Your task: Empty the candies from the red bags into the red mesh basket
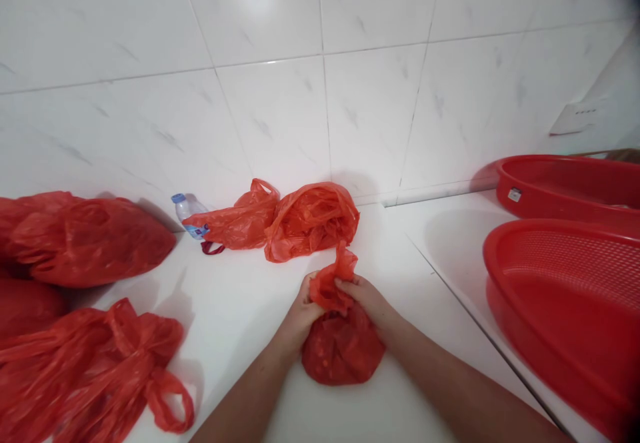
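A filled red plastic bag [343, 353] is in front of me at the middle of the white surface, its lower part round and bulging. My left hand [306, 303] is closed around the left side of the bag's gathered neck. On the right side of the same neck, my right hand [367, 296] grips the thin plastic with thumb and fingers. The loose top of the bag sticks up between both hands. What the bag contains cannot be made out through the plastic.
Crumpled red bags [315, 219] lie against the tiled wall, beside a clear bottle [181, 208] with a blue cap. More red bags [100, 243], some full, crowd the left. Two red plastic baskets [520, 323] stand at the right, past a seam in the white table [235, 309].
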